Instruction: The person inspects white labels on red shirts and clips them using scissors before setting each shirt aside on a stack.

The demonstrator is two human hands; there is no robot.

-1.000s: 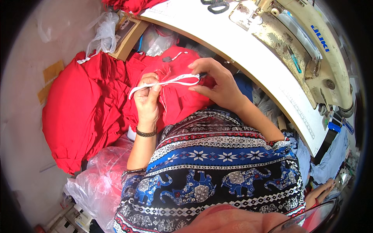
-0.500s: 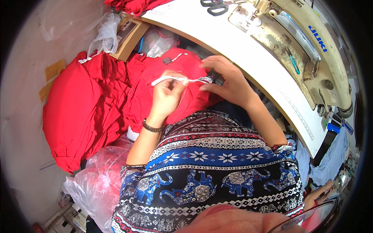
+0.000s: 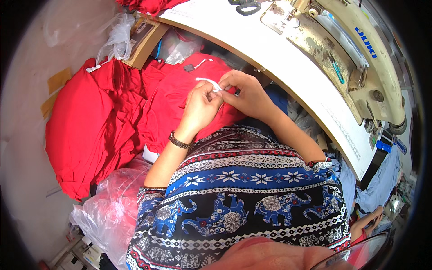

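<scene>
Close together above the red cloth (image 3: 166, 105), my left hand (image 3: 198, 105) and my right hand (image 3: 245, 93) pinch a thin white strip (image 3: 207, 81). Its free end pokes out up and to the left from between the fingers; the rest is hidden by them. The fingertips of both hands nearly meet on it. Just beyond, a small dark tag (image 3: 189, 68) with a second white strip lies on the red cloth, apart from my hands.
A worn sewing machine (image 3: 375, 58) stands on the white table (image 3: 310, 76) at right, with black-handled scissors (image 3: 248, 8) and a teal tool (image 3: 337, 72). Bundled red fabric (image 3: 85, 130), a cardboard box (image 3: 150, 42) and a clear plastic bag (image 3: 110, 216) are at left. Another person's hand (image 3: 374, 217) shows lower right.
My right hand has come left and closed near my left hand. A dark piece at the strip's right end, visible before by my right hand, is now out of sight.
</scene>
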